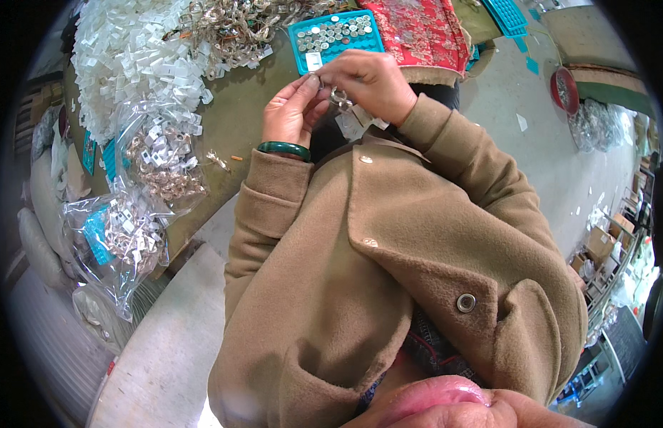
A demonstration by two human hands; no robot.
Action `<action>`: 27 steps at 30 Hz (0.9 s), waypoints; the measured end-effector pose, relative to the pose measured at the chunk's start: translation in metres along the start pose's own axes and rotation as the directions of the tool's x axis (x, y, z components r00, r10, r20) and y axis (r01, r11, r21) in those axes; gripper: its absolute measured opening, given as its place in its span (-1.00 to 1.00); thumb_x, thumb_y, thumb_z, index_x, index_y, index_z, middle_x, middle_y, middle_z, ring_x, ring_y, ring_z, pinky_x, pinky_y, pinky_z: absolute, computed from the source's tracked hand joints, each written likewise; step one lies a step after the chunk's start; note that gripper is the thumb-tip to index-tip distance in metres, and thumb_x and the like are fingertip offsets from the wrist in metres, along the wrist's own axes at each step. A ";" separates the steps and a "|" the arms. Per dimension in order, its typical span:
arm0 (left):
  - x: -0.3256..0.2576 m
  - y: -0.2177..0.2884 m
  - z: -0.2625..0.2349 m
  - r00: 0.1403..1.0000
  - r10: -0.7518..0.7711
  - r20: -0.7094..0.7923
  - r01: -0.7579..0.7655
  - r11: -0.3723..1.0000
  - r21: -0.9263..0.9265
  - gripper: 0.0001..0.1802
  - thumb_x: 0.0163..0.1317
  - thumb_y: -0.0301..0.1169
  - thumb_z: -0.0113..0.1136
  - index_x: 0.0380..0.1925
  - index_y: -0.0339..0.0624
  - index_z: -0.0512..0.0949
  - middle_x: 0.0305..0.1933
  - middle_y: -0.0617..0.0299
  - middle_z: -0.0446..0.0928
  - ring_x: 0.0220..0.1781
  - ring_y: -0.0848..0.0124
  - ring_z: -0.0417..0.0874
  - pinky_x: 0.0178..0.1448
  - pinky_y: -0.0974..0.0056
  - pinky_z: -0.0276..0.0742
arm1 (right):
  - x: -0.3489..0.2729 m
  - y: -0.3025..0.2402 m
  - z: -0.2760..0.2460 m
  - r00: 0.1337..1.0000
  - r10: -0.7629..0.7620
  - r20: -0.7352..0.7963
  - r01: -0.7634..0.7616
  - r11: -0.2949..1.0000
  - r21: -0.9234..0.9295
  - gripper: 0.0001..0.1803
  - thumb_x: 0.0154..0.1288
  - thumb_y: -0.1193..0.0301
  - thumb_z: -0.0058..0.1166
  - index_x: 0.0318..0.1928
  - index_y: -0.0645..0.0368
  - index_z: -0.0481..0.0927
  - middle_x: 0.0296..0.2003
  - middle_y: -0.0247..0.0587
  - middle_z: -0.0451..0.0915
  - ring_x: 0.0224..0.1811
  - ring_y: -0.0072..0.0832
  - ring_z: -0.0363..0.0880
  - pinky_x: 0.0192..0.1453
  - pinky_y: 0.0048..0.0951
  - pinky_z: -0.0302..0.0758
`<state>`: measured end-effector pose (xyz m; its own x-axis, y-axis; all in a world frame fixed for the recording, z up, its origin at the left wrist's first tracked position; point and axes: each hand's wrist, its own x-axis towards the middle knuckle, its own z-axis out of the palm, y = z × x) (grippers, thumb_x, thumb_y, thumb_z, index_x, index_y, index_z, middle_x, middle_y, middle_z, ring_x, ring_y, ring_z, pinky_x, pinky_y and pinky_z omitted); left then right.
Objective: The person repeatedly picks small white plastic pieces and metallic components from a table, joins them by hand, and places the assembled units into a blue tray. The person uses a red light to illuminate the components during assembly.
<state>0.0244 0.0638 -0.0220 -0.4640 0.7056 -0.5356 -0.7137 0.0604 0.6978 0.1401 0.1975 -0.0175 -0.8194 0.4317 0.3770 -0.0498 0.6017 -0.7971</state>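
My left hand (292, 113), a dark green bangle (284, 149) at its wrist, is closed in a pinch at the near edge of the blue tray. Facing it, my right hand (374, 84) is closed too, with its fingertips almost meeting the left ones. Between them hangs a shiny metal bracelet-like band (339, 98); the fingers partly hide it. A small white tag (313, 61) shows just above the fingertips, and whether it hangs from the band I cannot tell. In the blue tray (297, 36) lie several round silvery pieces like watch faces. White tags (354, 123) show below my right hand.
A large heap of white tags (135, 64) covers the table's left side. Beside it lies a pile of tangled gold-coloured bands (235, 32). Clear bags of tagged bands (167, 160) sit at the near left edge. Red patterned cloth (420, 36) lies right of the tray.
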 end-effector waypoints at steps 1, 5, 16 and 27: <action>0.001 0.001 0.000 1.000 -0.006 0.011 0.006 1.000 -0.002 -0.77 0.30 -0.44 0.21 -0.07 -0.27 0.56 -0.22 0.19 0.66 -0.29 0.53 0.70 -0.27 0.50 0.67 | 0.003 0.005 -0.003 0.997 0.001 -0.075 -0.006 0.997 -0.072 -0.85 0.17 0.44 0.21 -0.23 0.15 0.68 -0.33 -0.18 0.62 -0.32 -0.25 0.65 -0.25 -0.35 0.59; 0.002 0.005 -0.003 0.998 -0.038 0.048 0.036 0.999 0.036 -0.81 0.33 -0.38 0.18 -0.13 -0.22 0.57 -0.21 0.20 0.68 -0.27 0.54 0.71 -0.32 0.52 0.64 | 0.016 0.023 -0.014 0.974 -0.067 -0.217 -0.016 0.933 -0.359 -0.84 0.21 0.42 0.20 -0.19 0.12 0.66 -0.30 -0.20 0.61 -0.28 -0.25 0.65 -0.22 -0.34 0.59; -0.001 0.000 -0.004 0.999 -0.032 0.010 0.032 0.999 0.025 -0.80 0.36 -0.34 0.16 -0.14 -0.22 0.56 -0.15 0.13 0.68 -0.20 0.49 0.73 -0.32 0.50 0.65 | 0.022 0.034 -0.010 0.980 -0.183 -0.074 0.100 0.784 -0.613 -0.89 0.19 0.45 0.17 -0.25 0.06 0.62 -0.28 -0.27 0.56 -0.14 -0.25 0.55 -0.04 -0.23 0.50; -0.014 0.005 0.011 0.999 0.025 0.034 -0.025 1.000 0.005 -0.77 0.35 -0.47 0.13 -0.03 -0.32 0.53 -0.10 0.06 0.65 -0.10 0.38 0.72 -0.08 0.42 0.70 | 0.012 0.002 -0.008 0.998 0.037 -0.056 -0.039 0.999 -0.026 -0.78 0.20 0.47 0.18 -0.11 0.09 0.63 -0.26 -0.27 0.62 -0.21 -0.26 0.61 -0.14 -0.31 0.58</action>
<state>0.0333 0.0616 -0.0059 -0.4635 0.7306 -0.5014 -0.6992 0.0460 0.7134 0.1347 0.2093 -0.0109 -0.7872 0.4910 0.3731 -0.0029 0.6020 -0.7985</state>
